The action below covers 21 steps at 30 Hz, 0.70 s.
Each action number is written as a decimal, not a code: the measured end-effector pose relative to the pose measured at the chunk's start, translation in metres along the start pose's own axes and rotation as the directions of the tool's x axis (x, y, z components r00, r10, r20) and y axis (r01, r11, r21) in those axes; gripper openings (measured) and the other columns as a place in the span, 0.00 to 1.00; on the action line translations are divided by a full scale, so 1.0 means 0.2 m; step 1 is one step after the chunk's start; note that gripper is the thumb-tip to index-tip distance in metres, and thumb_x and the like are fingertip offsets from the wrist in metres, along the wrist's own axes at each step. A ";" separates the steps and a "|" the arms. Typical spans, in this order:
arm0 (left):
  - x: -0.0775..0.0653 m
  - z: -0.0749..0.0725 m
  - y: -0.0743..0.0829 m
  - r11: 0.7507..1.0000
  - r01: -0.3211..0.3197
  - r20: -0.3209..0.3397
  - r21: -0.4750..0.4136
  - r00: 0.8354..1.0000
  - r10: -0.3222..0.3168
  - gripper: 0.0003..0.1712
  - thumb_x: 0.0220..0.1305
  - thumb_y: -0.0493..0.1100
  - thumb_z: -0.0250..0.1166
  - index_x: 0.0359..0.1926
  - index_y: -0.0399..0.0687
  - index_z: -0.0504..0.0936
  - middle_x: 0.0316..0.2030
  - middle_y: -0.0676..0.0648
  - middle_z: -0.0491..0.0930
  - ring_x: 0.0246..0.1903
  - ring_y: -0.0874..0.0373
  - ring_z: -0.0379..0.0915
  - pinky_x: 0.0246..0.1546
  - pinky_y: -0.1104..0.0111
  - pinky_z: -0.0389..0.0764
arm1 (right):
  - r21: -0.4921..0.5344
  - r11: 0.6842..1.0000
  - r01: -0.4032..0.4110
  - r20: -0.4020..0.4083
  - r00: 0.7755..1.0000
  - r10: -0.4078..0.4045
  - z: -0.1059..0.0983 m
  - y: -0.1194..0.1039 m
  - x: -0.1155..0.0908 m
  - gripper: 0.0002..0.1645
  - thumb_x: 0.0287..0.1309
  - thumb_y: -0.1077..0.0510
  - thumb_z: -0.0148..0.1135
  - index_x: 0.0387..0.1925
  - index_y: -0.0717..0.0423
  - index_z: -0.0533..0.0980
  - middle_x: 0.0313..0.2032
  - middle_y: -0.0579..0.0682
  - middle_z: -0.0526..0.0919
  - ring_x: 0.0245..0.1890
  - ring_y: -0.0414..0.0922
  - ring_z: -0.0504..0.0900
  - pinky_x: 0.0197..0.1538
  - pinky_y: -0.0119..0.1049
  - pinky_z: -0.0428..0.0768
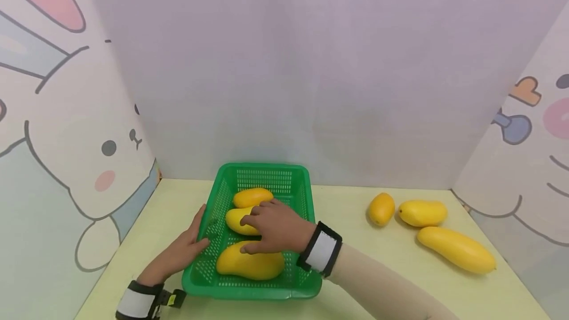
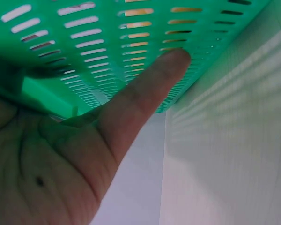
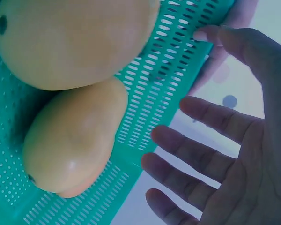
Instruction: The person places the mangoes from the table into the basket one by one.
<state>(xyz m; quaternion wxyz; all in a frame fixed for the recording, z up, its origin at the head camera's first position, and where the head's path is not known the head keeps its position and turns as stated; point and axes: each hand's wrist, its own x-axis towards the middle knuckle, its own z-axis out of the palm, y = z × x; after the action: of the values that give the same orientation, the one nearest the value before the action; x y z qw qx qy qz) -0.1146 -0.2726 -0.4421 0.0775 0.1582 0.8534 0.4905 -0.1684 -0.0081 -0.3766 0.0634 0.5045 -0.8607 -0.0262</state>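
Observation:
A green slatted plastic basket (image 1: 253, 294) sits on the table with three yellow fruits inside. At its far end lies a small mango-like fruit (image 1: 252, 196), then a middle fruit (image 1: 236, 221), partly hidden by my right hand (image 1: 281, 229). Nearest me is a large papaya-like fruit (image 1: 249, 264). That right hand hovers over the basket, its fingers spread and holding nothing in the right wrist view, with a large yellow fruit (image 3: 75, 42) beside it. My left hand (image 1: 178, 255) rests against the basket's left side, one straight finger (image 2: 140, 98) along the slatted wall.
On the table's right lie a small orange-yellow fruit (image 1: 381, 209), a plump yellow fruit (image 1: 423, 213) and a long yellow fruit (image 1: 457, 250). A pale curtain (image 1: 311, 88) closes off the back. Cartoon-printed panels (image 1: 66, 162) stand at both sides.

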 end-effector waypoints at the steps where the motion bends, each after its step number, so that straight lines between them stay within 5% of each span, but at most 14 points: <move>1: 0.00 0.00 0.00 1.000 -0.002 0.005 -0.003 1.000 0.002 0.44 0.69 0.38 0.47 0.71 0.48 0.25 0.67 0.27 0.45 0.40 0.52 0.75 0.37 0.65 0.77 | -0.005 1.000 -0.003 -0.011 1.000 0.003 -0.01 0.00 -0.01 0.38 0.54 0.22 0.42 0.54 0.40 0.74 0.41 0.39 0.77 0.41 0.41 0.71 0.51 0.42 0.70; 21: 0.00 0.00 0.00 1.000 -0.006 0.010 -0.018 1.000 0.006 0.45 0.69 0.37 0.47 0.71 0.52 0.24 0.68 0.28 0.40 0.41 0.50 0.75 0.36 0.65 0.78 | 0.034 0.993 -0.116 -0.098 0.988 0.119 -0.14 0.12 -0.20 0.38 0.55 0.23 0.42 0.56 0.40 0.72 0.51 0.43 0.75 0.52 0.44 0.70 0.54 0.45 0.67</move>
<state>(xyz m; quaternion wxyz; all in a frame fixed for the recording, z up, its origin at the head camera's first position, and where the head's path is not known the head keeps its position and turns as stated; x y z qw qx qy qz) -0.1151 -0.2729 -0.4420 0.0817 0.1626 0.8481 0.4976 -0.1671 0.0386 -0.3502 0.1008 0.4546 -0.8848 0.0153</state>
